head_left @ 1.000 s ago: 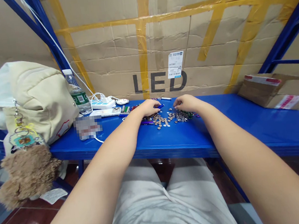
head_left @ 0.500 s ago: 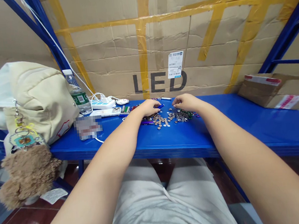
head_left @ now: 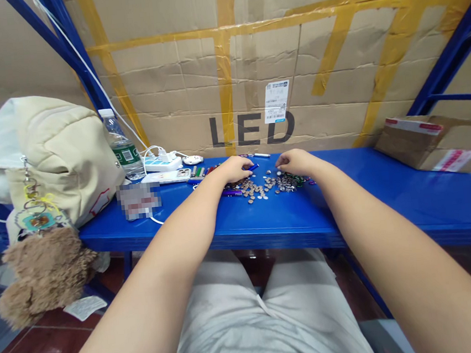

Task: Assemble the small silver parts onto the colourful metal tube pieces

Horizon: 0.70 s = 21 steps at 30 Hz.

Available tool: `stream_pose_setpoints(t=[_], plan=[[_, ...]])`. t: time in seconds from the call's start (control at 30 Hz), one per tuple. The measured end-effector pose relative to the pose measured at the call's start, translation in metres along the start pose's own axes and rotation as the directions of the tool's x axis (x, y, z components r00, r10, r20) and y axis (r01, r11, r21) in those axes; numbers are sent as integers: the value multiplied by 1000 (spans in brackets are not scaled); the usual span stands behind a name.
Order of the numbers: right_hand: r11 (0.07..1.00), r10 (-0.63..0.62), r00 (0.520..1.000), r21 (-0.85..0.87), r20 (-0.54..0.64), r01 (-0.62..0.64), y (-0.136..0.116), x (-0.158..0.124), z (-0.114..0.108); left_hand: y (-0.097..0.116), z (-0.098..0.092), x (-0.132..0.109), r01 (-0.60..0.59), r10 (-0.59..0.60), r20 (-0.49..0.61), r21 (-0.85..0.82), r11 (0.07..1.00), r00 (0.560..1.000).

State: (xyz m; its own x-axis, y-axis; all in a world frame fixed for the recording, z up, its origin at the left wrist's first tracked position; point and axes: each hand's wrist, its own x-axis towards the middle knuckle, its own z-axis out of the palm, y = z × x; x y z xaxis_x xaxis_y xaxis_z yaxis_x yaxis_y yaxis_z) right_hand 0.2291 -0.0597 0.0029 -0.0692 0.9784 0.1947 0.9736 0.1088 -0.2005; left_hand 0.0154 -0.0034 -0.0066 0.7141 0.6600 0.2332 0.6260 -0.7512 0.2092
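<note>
My left hand point(head_left: 237, 169) is closed around a small blue metal tube point(head_left: 253, 167), which sticks out past the fingertips to the right. Beneath it lies a scatter of small round coin-like discs point(head_left: 257, 190), spread across the blue table. My right hand point(head_left: 296, 162) hovers just over a heap of small shiny metal clips point(head_left: 288, 181), fingertips drawn together. Whatever they pinch is too small to make out. A purple tube point(head_left: 232, 193) rests at the left edge of the discs.
Several coloured tubes point(head_left: 199, 171) and a phone point(head_left: 166, 176) lie left of my left hand. Behind them are a power strip point(head_left: 163, 162) and a water bottle point(head_left: 124, 148). A cream bag point(head_left: 58, 154) stands far left, a cardboard box point(head_left: 440, 143) far right. A large carton point(head_left: 177, 93) walls the back.
My right hand has shifted slightly to the right, away from the blue tube. My left hand stays in place with the tube.
</note>
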Motion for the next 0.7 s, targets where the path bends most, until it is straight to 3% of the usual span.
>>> stream_pose_setpoints(t=[0.2,0.43,0.7], plan=[[997,-71,996,10,-60,71,-7,-1,3,-3,2,1,-7,7,-13,-7,1000,1000],[973,-231,973,17,-17,231,-19,2,14,-3,3,2,-10,10,-19,-13,1000,1000],[981,-194,981,1,17,194,-18,0,11,-2,1,2,-8,7,-19,-15,1000,1000]])
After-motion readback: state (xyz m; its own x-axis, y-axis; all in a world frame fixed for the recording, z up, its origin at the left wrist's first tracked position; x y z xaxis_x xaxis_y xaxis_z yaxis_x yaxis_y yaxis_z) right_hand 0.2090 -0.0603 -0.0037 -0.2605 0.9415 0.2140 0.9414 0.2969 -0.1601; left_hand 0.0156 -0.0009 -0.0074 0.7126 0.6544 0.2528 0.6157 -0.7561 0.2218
